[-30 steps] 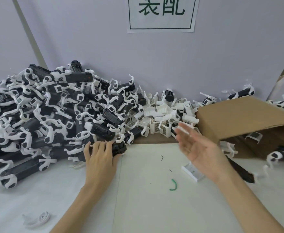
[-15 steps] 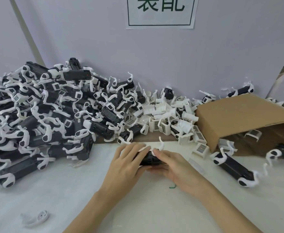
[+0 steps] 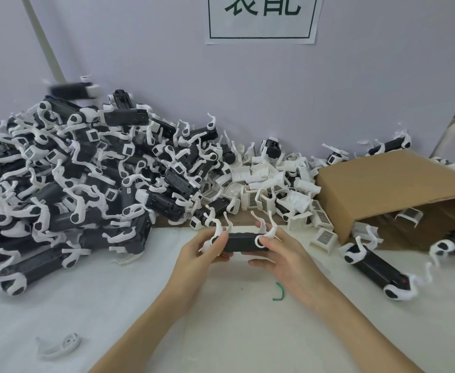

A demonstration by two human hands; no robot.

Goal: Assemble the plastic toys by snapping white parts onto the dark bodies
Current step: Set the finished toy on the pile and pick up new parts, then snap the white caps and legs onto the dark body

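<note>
A dark toy body (image 3: 241, 242) with curved white legs sticking up is held level just above the white table, in the middle of the view. My left hand (image 3: 203, 255) grips its left end, thumb on a white leg joint. My right hand (image 3: 282, 254) grips its right end, fingers curled under it. A big heap of dark toys with white parts (image 3: 67, 181) fills the left. Loose white grille parts (image 3: 269, 189) lie behind my hands.
A tipped cardboard box (image 3: 393, 187) lies at the right with white parts spilling out. One dark toy (image 3: 377, 267) lies at the right on the table (image 3: 113, 305). A single white leg (image 3: 59, 345) sits front left, a green scrap (image 3: 279, 292) near my right wrist. A grey wall stands behind.
My left hand drew a dark toy out of the heap to the table's middle, my right hand joined it, and both lifted and turned it so the white legs point up.
</note>
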